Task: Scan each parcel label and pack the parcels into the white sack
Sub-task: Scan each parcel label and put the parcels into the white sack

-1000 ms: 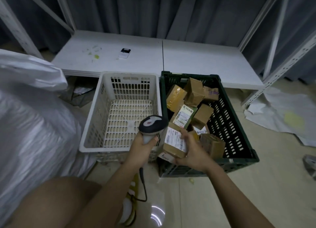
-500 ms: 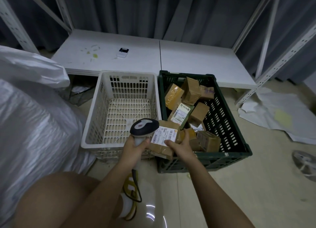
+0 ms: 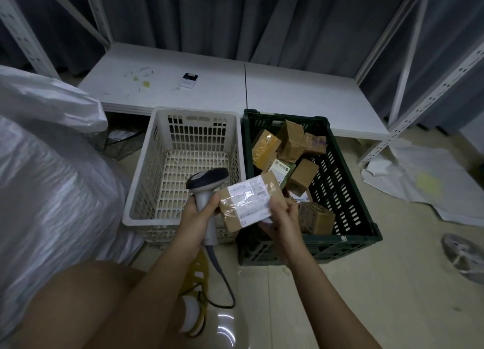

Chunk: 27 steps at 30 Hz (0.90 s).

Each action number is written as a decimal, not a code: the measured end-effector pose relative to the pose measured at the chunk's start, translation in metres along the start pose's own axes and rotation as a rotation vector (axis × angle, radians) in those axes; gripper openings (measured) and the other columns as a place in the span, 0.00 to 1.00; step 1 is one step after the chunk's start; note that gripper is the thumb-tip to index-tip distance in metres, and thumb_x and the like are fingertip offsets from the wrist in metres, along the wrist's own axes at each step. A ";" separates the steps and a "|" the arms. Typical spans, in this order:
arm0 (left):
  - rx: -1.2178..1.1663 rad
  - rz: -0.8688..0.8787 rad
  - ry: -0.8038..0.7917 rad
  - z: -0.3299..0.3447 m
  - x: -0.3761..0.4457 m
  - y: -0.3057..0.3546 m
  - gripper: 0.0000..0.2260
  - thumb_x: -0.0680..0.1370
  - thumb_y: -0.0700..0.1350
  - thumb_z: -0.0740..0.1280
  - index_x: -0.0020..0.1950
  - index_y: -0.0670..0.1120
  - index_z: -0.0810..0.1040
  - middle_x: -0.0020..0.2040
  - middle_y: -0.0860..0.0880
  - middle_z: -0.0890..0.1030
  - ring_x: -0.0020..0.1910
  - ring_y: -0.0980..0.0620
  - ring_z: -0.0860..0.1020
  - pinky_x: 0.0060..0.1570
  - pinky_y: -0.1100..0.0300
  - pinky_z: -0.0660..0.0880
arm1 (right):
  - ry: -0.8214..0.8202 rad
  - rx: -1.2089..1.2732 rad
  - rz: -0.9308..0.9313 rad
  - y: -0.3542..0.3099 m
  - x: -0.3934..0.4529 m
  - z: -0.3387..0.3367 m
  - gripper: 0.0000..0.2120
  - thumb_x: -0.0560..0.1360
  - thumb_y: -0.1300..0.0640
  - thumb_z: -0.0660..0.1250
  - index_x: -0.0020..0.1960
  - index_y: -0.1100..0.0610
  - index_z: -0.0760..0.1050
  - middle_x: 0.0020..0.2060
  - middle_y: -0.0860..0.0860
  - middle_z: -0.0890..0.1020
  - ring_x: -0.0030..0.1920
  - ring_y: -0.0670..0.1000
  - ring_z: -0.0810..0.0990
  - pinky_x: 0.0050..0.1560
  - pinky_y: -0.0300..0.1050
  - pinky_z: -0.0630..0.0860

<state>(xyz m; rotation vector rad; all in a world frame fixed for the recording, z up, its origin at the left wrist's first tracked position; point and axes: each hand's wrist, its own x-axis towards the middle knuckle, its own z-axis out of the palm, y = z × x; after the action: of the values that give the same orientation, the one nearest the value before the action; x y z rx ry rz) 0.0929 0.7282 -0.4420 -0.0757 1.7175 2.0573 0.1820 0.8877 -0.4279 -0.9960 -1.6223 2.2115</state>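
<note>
Pale tiled floor (image 3: 340,296): carries white slotted plastic crate (image 3: 136,191) beside dark green slotted plastic crate (image 3: 361,217), touching; bulging white woven sack (image 3: 52,191) at left; crumpled white sheet (image 3: 424,181) at right.

Low white shelf board (image 3: 288,92) behind: holds small white-and-black device (image 3: 188,80).

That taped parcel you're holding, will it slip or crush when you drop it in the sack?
The parcel looks like stiff cardboard, so probably won't crush. Glossy tape over its label may make it a bit slippery. The right hand holds it mostly alone, so it is likely light.
</note>
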 end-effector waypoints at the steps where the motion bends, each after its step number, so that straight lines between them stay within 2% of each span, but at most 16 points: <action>1: 0.015 0.012 -0.003 -0.002 0.001 0.003 0.26 0.70 0.56 0.70 0.65 0.48 0.72 0.57 0.48 0.81 0.55 0.49 0.80 0.56 0.51 0.76 | 0.028 -0.093 -0.009 -0.005 0.002 -0.003 0.12 0.78 0.49 0.65 0.56 0.53 0.68 0.57 0.57 0.80 0.53 0.55 0.82 0.48 0.48 0.81; 3: 0.056 0.025 -0.004 -0.005 0.003 0.007 0.22 0.72 0.54 0.69 0.63 0.48 0.72 0.56 0.48 0.82 0.54 0.48 0.81 0.58 0.47 0.76 | 0.033 -0.263 -0.021 -0.016 0.006 -0.010 0.15 0.78 0.45 0.64 0.54 0.56 0.70 0.54 0.56 0.81 0.47 0.53 0.82 0.45 0.49 0.81; 6: 0.050 0.024 0.010 -0.008 0.005 0.007 0.15 0.76 0.50 0.68 0.61 0.50 0.72 0.56 0.47 0.81 0.54 0.48 0.80 0.58 0.46 0.76 | -0.139 -0.346 0.017 -0.032 0.010 -0.024 0.18 0.78 0.48 0.66 0.66 0.46 0.69 0.56 0.52 0.79 0.51 0.54 0.82 0.50 0.53 0.82; 8: 0.053 0.034 0.015 -0.009 0.004 0.007 0.16 0.76 0.52 0.68 0.62 0.50 0.71 0.57 0.47 0.80 0.55 0.47 0.80 0.59 0.45 0.75 | -0.243 -0.405 0.060 -0.038 0.011 -0.031 0.17 0.78 0.53 0.66 0.67 0.45 0.71 0.58 0.53 0.79 0.54 0.54 0.81 0.50 0.49 0.81; 9: 0.064 0.043 0.021 -0.010 0.004 0.007 0.19 0.76 0.53 0.68 0.64 0.51 0.71 0.58 0.48 0.80 0.56 0.48 0.79 0.59 0.45 0.75 | -0.243 -0.415 0.057 -0.039 0.013 -0.035 0.17 0.78 0.54 0.66 0.66 0.47 0.72 0.58 0.54 0.79 0.55 0.54 0.81 0.48 0.47 0.80; 12: 0.098 0.069 0.050 -0.010 0.002 0.009 0.20 0.77 0.53 0.66 0.68 0.51 0.68 0.59 0.50 0.77 0.57 0.51 0.77 0.58 0.52 0.74 | -0.073 -0.348 0.014 -0.036 0.019 -0.041 0.17 0.76 0.55 0.69 0.64 0.52 0.72 0.57 0.55 0.78 0.52 0.54 0.82 0.41 0.41 0.80; 14: 0.111 0.091 0.040 -0.009 0.000 0.011 0.21 0.79 0.50 0.65 0.70 0.48 0.67 0.59 0.49 0.77 0.56 0.51 0.77 0.55 0.55 0.73 | 0.046 -0.282 -0.010 -0.031 0.025 -0.043 0.15 0.75 0.58 0.71 0.60 0.53 0.73 0.54 0.57 0.79 0.50 0.54 0.82 0.38 0.39 0.80; 16: 0.122 0.106 -0.003 -0.006 -0.004 0.013 0.19 0.79 0.48 0.65 0.69 0.48 0.68 0.58 0.49 0.78 0.55 0.50 0.77 0.54 0.56 0.73 | 0.116 -0.261 -0.005 -0.023 0.032 -0.044 0.15 0.73 0.57 0.73 0.58 0.54 0.73 0.55 0.59 0.80 0.52 0.55 0.82 0.48 0.48 0.82; 17: 0.128 0.109 -0.023 -0.004 -0.006 0.013 0.18 0.79 0.47 0.65 0.67 0.48 0.70 0.57 0.49 0.78 0.54 0.51 0.78 0.53 0.57 0.73 | 0.136 -0.258 0.004 -0.020 0.034 -0.044 0.17 0.73 0.56 0.73 0.60 0.55 0.73 0.56 0.59 0.80 0.53 0.56 0.82 0.53 0.52 0.81; 19: 0.150 0.115 -0.066 0.001 -0.011 0.013 0.16 0.78 0.44 0.65 0.66 0.48 0.71 0.56 0.48 0.79 0.52 0.53 0.78 0.51 0.60 0.74 | 0.150 -0.235 0.014 -0.018 0.036 -0.043 0.20 0.73 0.56 0.73 0.63 0.56 0.72 0.56 0.58 0.80 0.53 0.56 0.82 0.56 0.55 0.80; 22: 0.207 0.138 -0.148 0.006 -0.014 0.011 0.17 0.78 0.42 0.66 0.67 0.49 0.70 0.59 0.50 0.79 0.57 0.54 0.78 0.53 0.62 0.73 | 0.145 -0.198 0.011 -0.016 0.035 -0.042 0.21 0.74 0.57 0.72 0.64 0.56 0.71 0.55 0.56 0.80 0.53 0.55 0.81 0.49 0.48 0.80; 25: 0.257 0.155 -0.222 0.008 -0.015 0.010 0.19 0.79 0.41 0.65 0.68 0.51 0.69 0.61 0.54 0.77 0.58 0.61 0.76 0.52 0.69 0.73 | 0.139 -0.172 0.005 -0.015 0.035 -0.043 0.21 0.75 0.57 0.71 0.65 0.55 0.70 0.55 0.56 0.79 0.52 0.54 0.82 0.45 0.44 0.79; 27: 0.294 0.167 -0.237 0.010 -0.016 0.010 0.19 0.79 0.41 0.65 0.68 0.51 0.68 0.60 0.56 0.77 0.55 0.66 0.75 0.49 0.75 0.72 | 0.133 -0.167 0.000 -0.015 0.035 -0.043 0.21 0.75 0.57 0.71 0.65 0.54 0.70 0.54 0.55 0.79 0.52 0.54 0.82 0.44 0.44 0.79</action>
<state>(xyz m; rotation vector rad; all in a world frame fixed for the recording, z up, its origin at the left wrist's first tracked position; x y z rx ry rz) 0.1052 0.7312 -0.4252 0.3993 1.9031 1.8138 0.1803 0.9450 -0.4348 -1.1594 -1.7678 1.9888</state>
